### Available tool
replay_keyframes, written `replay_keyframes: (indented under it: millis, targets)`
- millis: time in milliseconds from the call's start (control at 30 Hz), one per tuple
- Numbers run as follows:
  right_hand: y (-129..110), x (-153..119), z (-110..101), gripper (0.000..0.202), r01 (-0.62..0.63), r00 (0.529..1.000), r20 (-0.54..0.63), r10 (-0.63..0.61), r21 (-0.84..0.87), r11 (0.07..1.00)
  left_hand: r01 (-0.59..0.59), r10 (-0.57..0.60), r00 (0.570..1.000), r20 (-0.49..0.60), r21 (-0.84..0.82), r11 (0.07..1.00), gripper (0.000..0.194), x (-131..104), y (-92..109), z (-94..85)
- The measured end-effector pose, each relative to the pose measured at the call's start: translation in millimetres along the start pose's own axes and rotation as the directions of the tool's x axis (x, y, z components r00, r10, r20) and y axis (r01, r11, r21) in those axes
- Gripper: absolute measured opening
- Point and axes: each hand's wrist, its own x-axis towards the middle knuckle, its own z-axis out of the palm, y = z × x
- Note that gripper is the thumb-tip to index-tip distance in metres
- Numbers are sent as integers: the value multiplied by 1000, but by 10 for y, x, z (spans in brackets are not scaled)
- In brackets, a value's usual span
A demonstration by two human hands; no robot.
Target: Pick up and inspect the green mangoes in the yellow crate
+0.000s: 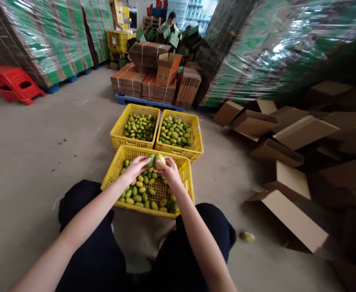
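Left hand [138, 165], curled on green fruit [151, 159]; right hand [170, 169], gripping paler fruit [160, 161]; both fruits side by side above near crate [112, 172]. I judge them light, firm, smooth, easily bruised (slippery if damp, I expect); best hold, gentle fingers round widest part. Beyond near crate: left far crate [132, 142] and right far crate [178, 151], fruit-filled. Farther back: bundled cartons [132, 86] on blue pallet [129, 99].

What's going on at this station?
A seated or crouching person holds a green fruit in the left hand and a paler one in the right hand, above the near yellow crate. That crate is partly filled, its slatted bottom showing. Two fuller crates stand just beyond.
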Motion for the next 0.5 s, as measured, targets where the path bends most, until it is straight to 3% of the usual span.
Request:
replay_keyframes:
  millis: [233,500]
  targets:
    - [21,54,-91,40,54,998,-35,-57,-93,994,55,-54,999,6,-113,992,5,-10,41,-15]
    - [46,77,-145,40,14,1000,-28,-12,59,998,-14,18,999,31,-125,992,7,-24,145,-46]
